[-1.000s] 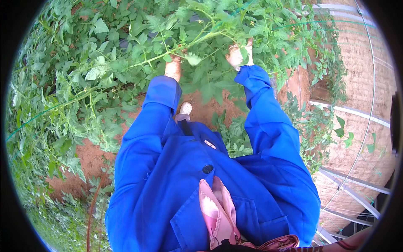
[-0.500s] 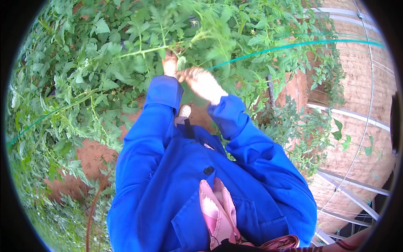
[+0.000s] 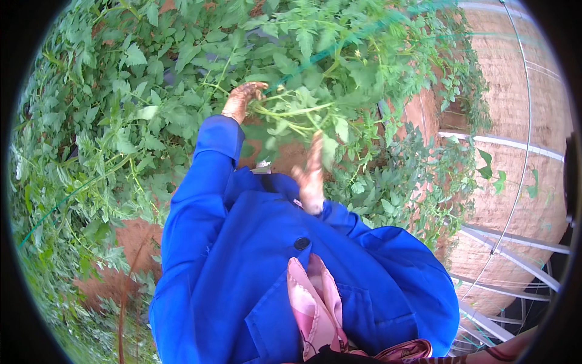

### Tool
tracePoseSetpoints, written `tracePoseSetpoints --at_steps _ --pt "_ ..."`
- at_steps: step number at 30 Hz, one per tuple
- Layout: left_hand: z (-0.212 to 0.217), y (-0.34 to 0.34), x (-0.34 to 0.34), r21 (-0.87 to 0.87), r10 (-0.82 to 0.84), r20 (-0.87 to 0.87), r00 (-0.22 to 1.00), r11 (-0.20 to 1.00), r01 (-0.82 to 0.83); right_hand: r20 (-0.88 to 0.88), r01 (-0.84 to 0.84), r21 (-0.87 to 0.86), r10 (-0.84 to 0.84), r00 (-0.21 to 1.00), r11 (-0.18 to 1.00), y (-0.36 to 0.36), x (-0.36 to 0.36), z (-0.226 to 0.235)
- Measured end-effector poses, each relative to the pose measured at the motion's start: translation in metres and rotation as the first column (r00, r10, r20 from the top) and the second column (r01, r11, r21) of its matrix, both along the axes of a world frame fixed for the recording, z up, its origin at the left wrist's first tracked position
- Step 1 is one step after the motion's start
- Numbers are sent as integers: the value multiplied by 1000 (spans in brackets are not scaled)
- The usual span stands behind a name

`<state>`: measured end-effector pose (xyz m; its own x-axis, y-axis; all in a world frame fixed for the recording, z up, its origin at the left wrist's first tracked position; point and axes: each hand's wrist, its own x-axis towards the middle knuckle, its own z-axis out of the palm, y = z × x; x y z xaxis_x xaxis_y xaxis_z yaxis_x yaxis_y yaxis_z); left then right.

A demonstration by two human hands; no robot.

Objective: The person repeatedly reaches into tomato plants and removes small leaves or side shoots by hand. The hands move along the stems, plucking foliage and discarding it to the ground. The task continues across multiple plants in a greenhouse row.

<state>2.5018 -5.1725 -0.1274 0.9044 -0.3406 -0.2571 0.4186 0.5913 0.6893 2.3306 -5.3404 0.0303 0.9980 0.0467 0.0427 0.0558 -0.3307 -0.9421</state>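
My left hand (image 3: 244, 100), its fingers bent and soil-stained, is closed at the base of a leafy tomato vine (image 3: 294, 113). The vine's pale stems spread rightward from the palm. A taut green twine (image 3: 309, 64) slants down from the upper right to these fingertips; whether they grip it too is hard to tell. Lower and to the right, my right hand (image 3: 311, 176) is slightly blurred, thumb apart and fingers stretched upward. Its fingertips are beside a drooping leaf (image 3: 329, 149), and nothing shows in its grasp.
Dense tomato plants (image 3: 121, 115) fill the left and far side. Another twine (image 3: 73, 191) crosses the leaves at left. Reddish soil (image 3: 138, 242) shows between plants. At right stand white metal bars (image 3: 503, 145) and a pale ribbed wall (image 3: 503, 91). A shoe (image 3: 262, 167) is partly visible below the vine.
My right hand has drawn away from the left, down toward my body, and its fingers have spread. The twine now slants more steeply, and the held vine has swung lower and to the right.
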Motion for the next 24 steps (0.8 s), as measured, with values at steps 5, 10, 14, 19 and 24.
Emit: tracePoseSetpoints --at_steps 5,10,14,19,24 --pt "59 14 -8 227 285 297 911 906 -357 -519 -409 140 418 746 902 -29 -48 -12" --pt "73 54 -52 202 -132 237 963 976 84 -318 -100 215 166 933 971 -36 -6 26" --pt "110 41 -59 480 -161 503 849 869 -119 68 -111 177 101 993 978 -26 66 92" --pt "69 5 -25 350 442 459 771 707 -614 264 -256 -230 314 912 939 30 180 126" --pt "83 -16 -36 407 146 301 942 874 -265 -80 -562 -644 685 724 519 52 222 92"
